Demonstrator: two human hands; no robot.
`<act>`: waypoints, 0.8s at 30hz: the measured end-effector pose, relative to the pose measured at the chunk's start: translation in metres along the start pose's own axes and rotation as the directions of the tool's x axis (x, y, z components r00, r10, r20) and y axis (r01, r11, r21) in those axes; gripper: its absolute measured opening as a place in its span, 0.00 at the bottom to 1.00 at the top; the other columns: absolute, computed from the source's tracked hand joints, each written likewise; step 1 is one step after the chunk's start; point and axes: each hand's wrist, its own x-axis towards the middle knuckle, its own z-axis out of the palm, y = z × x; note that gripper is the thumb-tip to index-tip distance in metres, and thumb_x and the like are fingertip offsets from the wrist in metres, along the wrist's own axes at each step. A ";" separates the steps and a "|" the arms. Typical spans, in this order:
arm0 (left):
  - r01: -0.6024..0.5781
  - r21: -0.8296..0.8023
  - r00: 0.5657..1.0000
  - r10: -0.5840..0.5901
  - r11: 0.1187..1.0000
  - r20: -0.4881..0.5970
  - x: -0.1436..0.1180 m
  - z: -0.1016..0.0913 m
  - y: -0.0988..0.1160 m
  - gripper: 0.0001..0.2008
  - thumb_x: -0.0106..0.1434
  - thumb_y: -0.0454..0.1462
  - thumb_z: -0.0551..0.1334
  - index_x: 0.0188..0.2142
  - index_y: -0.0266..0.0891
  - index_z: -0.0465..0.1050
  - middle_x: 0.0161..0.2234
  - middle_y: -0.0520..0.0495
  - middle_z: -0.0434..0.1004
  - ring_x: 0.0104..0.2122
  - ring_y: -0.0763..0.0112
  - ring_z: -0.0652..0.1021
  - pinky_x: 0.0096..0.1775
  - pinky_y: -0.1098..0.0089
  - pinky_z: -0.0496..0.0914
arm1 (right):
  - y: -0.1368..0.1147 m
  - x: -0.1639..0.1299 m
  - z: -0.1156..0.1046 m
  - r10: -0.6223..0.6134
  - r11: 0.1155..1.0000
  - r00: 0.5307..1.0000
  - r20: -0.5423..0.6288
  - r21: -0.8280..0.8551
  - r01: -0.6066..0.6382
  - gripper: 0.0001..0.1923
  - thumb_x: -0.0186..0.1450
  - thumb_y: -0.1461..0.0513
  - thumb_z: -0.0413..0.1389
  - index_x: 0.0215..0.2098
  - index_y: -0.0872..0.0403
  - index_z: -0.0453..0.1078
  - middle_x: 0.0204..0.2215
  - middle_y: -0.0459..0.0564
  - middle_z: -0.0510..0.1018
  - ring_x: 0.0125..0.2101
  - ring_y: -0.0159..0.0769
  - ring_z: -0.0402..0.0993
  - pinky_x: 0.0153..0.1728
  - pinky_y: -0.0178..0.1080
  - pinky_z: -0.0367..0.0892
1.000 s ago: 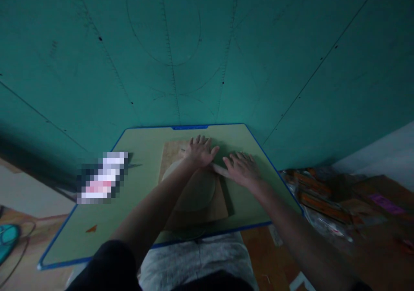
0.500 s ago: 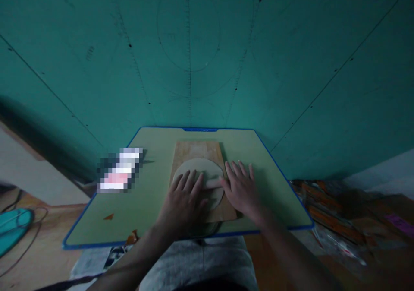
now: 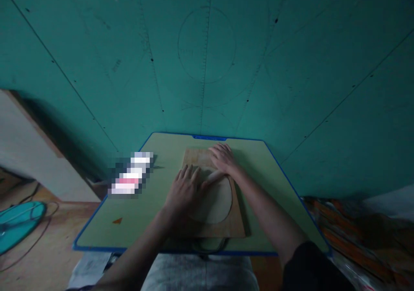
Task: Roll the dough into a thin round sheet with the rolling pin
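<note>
The dough sheet (image 3: 215, 209) lay flattened, roughly round, on the board (image 3: 238, 227) atop the table (image 3: 263, 166); rolling appeared advanced but unfinished. Left hand (image 3: 183, 191) and right hand (image 3: 223, 158) overlay the rolling pin (image 3: 214, 178), fingers extended, not visibly clamped.

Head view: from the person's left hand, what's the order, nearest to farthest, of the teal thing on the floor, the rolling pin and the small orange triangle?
1. Rolling pin: right at the left hand, on its right side.
2. Orange triangle: on the tabletop, to the left.
3. Teal thing: far left, on the floor.
</note>
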 end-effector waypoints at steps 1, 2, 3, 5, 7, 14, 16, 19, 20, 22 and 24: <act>-0.019 -0.002 1.000 0.019 1.000 0.002 -0.006 -0.002 0.009 0.23 0.71 0.44 0.56 0.60 0.33 0.66 0.59 0.29 0.71 0.62 0.47 0.70 0.58 0.50 0.68 | 0.003 -0.012 0.001 -0.002 1.000 1.000 -0.014 0.003 0.002 0.20 0.73 0.61 0.45 0.59 0.51 0.71 0.59 0.52 0.74 0.65 0.40 0.60 0.67 0.50 0.45; -0.049 -0.016 0.999 0.049 0.999 0.010 -0.014 -0.005 0.020 0.24 0.70 0.43 0.57 0.61 0.34 0.65 0.60 0.29 0.70 0.62 0.46 0.69 0.58 0.50 0.69 | 0.008 -0.027 0.002 -0.004 1.000 1.000 -0.031 0.006 0.004 0.20 0.73 0.61 0.46 0.59 0.50 0.71 0.60 0.52 0.73 0.65 0.40 0.58 0.68 0.51 0.44; -0.090 -0.040 0.996 0.091 0.995 0.020 -0.022 -0.007 0.033 0.26 0.69 0.42 0.58 0.64 0.36 0.62 0.62 0.30 0.69 0.62 0.46 0.70 0.57 0.50 0.70 | 0.013 -0.043 0.004 -0.004 1.000 0.999 -0.048 0.010 0.004 0.20 0.73 0.61 0.46 0.59 0.50 0.71 0.61 0.52 0.73 0.66 0.41 0.57 0.68 0.53 0.43; -0.171 -0.106 0.984 0.176 0.980 0.035 -0.041 -0.012 0.061 0.29 0.68 0.39 0.57 0.67 0.38 0.57 0.64 0.32 0.66 0.62 0.48 0.70 0.54 0.52 0.73 | 0.025 -0.077 0.008 0.009 1.000 0.997 -0.073 0.025 -0.008 0.21 0.73 0.61 0.45 0.59 0.50 0.72 0.62 0.52 0.71 0.67 0.43 0.56 0.68 0.55 0.44; -0.222 -0.145 0.973 0.229 0.964 0.028 -0.055 -0.013 0.084 0.29 0.69 0.36 0.55 0.68 0.38 0.55 0.66 0.33 0.62 0.62 0.50 0.70 0.52 0.55 0.75 | 0.035 -0.102 0.012 0.041 0.998 0.996 -0.080 0.046 -0.037 0.23 0.73 0.62 0.43 0.62 0.50 0.69 0.64 0.53 0.69 0.67 0.43 0.56 0.67 0.56 0.48; -0.255 -0.118 0.965 0.260 0.960 0.032 -0.059 -0.005 0.074 0.33 0.65 0.30 0.54 0.70 0.38 0.54 0.69 0.35 0.57 0.66 0.49 0.64 0.61 0.48 0.66 | 0.012 -0.073 0.005 0.076 0.997 0.997 0.028 0.017 -0.076 0.24 0.74 0.61 0.42 0.63 0.49 0.68 0.66 0.53 0.67 0.69 0.45 0.52 0.67 0.57 0.47; -0.210 -0.109 0.977 0.213 0.972 0.017 -0.061 -0.006 0.055 0.34 0.66 0.31 0.55 0.71 0.41 0.51 0.67 0.34 0.62 0.66 0.47 0.64 0.61 0.46 0.65 | -0.010 -0.044 0.003 0.050 0.999 0.996 0.078 0.015 -0.051 0.23 0.74 0.60 0.43 0.64 0.47 0.68 0.67 0.50 0.66 0.70 0.44 0.50 0.68 0.56 0.44; -0.128 -0.102 0.992 0.127 0.987 -0.008 -0.068 -0.012 0.027 0.35 0.67 0.31 0.53 0.72 0.44 0.47 0.66 0.34 0.64 0.66 0.47 0.64 0.60 0.46 0.66 | -0.042 -0.004 0.004 0.024 0.999 0.992 0.122 0.042 -0.029 0.23 0.74 0.59 0.43 0.65 0.48 0.66 0.67 0.49 0.65 0.69 0.42 0.52 0.69 0.55 0.40; -0.112 -0.101 0.994 0.111 0.989 -0.015 -0.070 -0.014 0.021 0.35 0.67 0.30 0.52 0.72 0.45 0.46 0.65 0.34 0.64 0.66 0.47 0.64 0.59 0.46 0.67 | -0.050 0.006 0.006 0.018 0.998 0.993 0.118 0.054 -0.024 0.23 0.74 0.59 0.43 0.64 0.48 0.66 0.66 0.48 0.67 0.68 0.42 0.53 0.69 0.54 0.41; -0.102 -0.101 0.995 0.100 0.990 -0.023 -0.074 -0.017 0.014 0.35 0.67 0.30 0.52 0.72 0.45 0.46 0.65 0.33 0.64 0.65 0.46 0.65 0.57 0.45 0.70 | -0.060 0.018 0.009 0.013 0.997 0.995 0.097 0.072 -0.020 0.23 0.74 0.61 0.43 0.63 0.48 0.68 0.64 0.48 0.70 0.67 0.40 0.56 0.69 0.53 0.42; -0.108 -0.121 0.994 0.105 0.987 -0.026 -0.075 -0.017 0.016 0.34 0.68 0.31 0.52 0.72 0.44 0.47 0.64 0.32 0.65 0.64 0.45 0.66 0.56 0.45 0.71 | -0.060 0.018 0.010 0.017 0.997 0.997 0.082 0.077 -0.023 0.23 0.73 0.61 0.43 0.62 0.48 0.68 0.63 0.48 0.71 0.66 0.39 0.58 0.69 0.51 0.43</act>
